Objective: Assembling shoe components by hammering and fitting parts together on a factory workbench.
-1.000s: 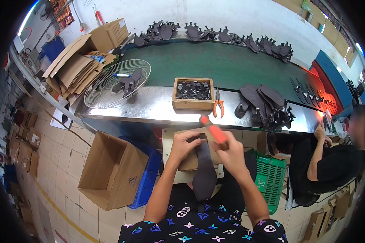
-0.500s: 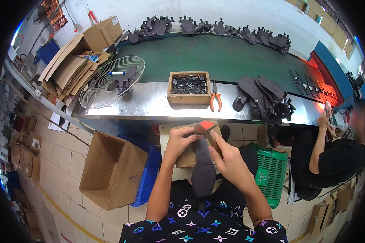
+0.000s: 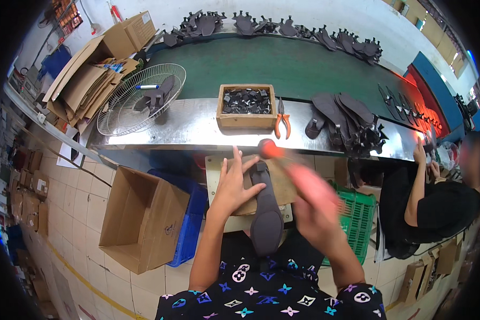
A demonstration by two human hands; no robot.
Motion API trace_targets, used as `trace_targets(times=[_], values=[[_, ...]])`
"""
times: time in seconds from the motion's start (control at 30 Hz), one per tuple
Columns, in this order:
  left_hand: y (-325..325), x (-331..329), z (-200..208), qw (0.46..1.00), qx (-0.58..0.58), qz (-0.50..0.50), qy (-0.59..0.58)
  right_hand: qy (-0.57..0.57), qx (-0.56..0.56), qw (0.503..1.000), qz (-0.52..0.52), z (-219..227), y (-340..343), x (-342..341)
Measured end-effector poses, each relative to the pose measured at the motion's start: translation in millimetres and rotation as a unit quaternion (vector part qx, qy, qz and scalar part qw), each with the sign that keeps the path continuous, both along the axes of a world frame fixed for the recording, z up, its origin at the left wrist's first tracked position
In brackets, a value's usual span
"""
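Note:
A dark grey shoe sole (image 3: 268,221) lies lengthwise before me, its narrow heel end up on a worn wooden block (image 3: 282,184). A small black piece sits at that end. My left hand (image 3: 232,186) rests beside it, fingers spread and thumb touching the sole's edge; it grips nothing. My right hand (image 3: 317,224) is closed round the red handle of a hammer (image 3: 309,186), smeared by motion. The hammer's reddish head hovers near the black piece, just beyond the heel end; whether it touches cannot be made out.
On the metal bench edge stand a wooden box (image 3: 245,121) of small black parts, orange-handled pliers (image 3: 282,125), a pile of soles (image 3: 344,120) and a wire basket (image 3: 144,101). A carton (image 3: 138,218) and blue crate flank my left; a green crate (image 3: 357,213) and a co-worker sit right.
Both hands were together at the sole's heel end. The left has opened and spread out beside it; the right has moved right and nearer me, swinging the hammer. The view has shifted slightly.

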State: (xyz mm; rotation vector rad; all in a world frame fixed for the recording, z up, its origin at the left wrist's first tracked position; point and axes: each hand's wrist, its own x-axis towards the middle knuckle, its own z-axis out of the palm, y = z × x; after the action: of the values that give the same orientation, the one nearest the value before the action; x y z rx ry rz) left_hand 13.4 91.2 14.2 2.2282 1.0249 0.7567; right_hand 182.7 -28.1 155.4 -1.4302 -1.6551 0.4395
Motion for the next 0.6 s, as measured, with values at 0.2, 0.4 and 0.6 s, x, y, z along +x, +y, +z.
trace_targets(times=[0.2, 0.4, 0.6], values=[[5, -1, 1, 0.999, -0.024, -0.010, 0.041, -0.101, 0.104, 0.989, -0.003, 26, 0, 15], [8, -1, -6, 0.995, 0.028, -0.009, 0.098, -0.101, -0.195, 0.975, 0.024, -7, 6, 11], [0, 0, 5, 0.993, 0.110, -0.050, 0.000, -0.056, -0.017, 0.998, -0.012, -9, 6, 50]])
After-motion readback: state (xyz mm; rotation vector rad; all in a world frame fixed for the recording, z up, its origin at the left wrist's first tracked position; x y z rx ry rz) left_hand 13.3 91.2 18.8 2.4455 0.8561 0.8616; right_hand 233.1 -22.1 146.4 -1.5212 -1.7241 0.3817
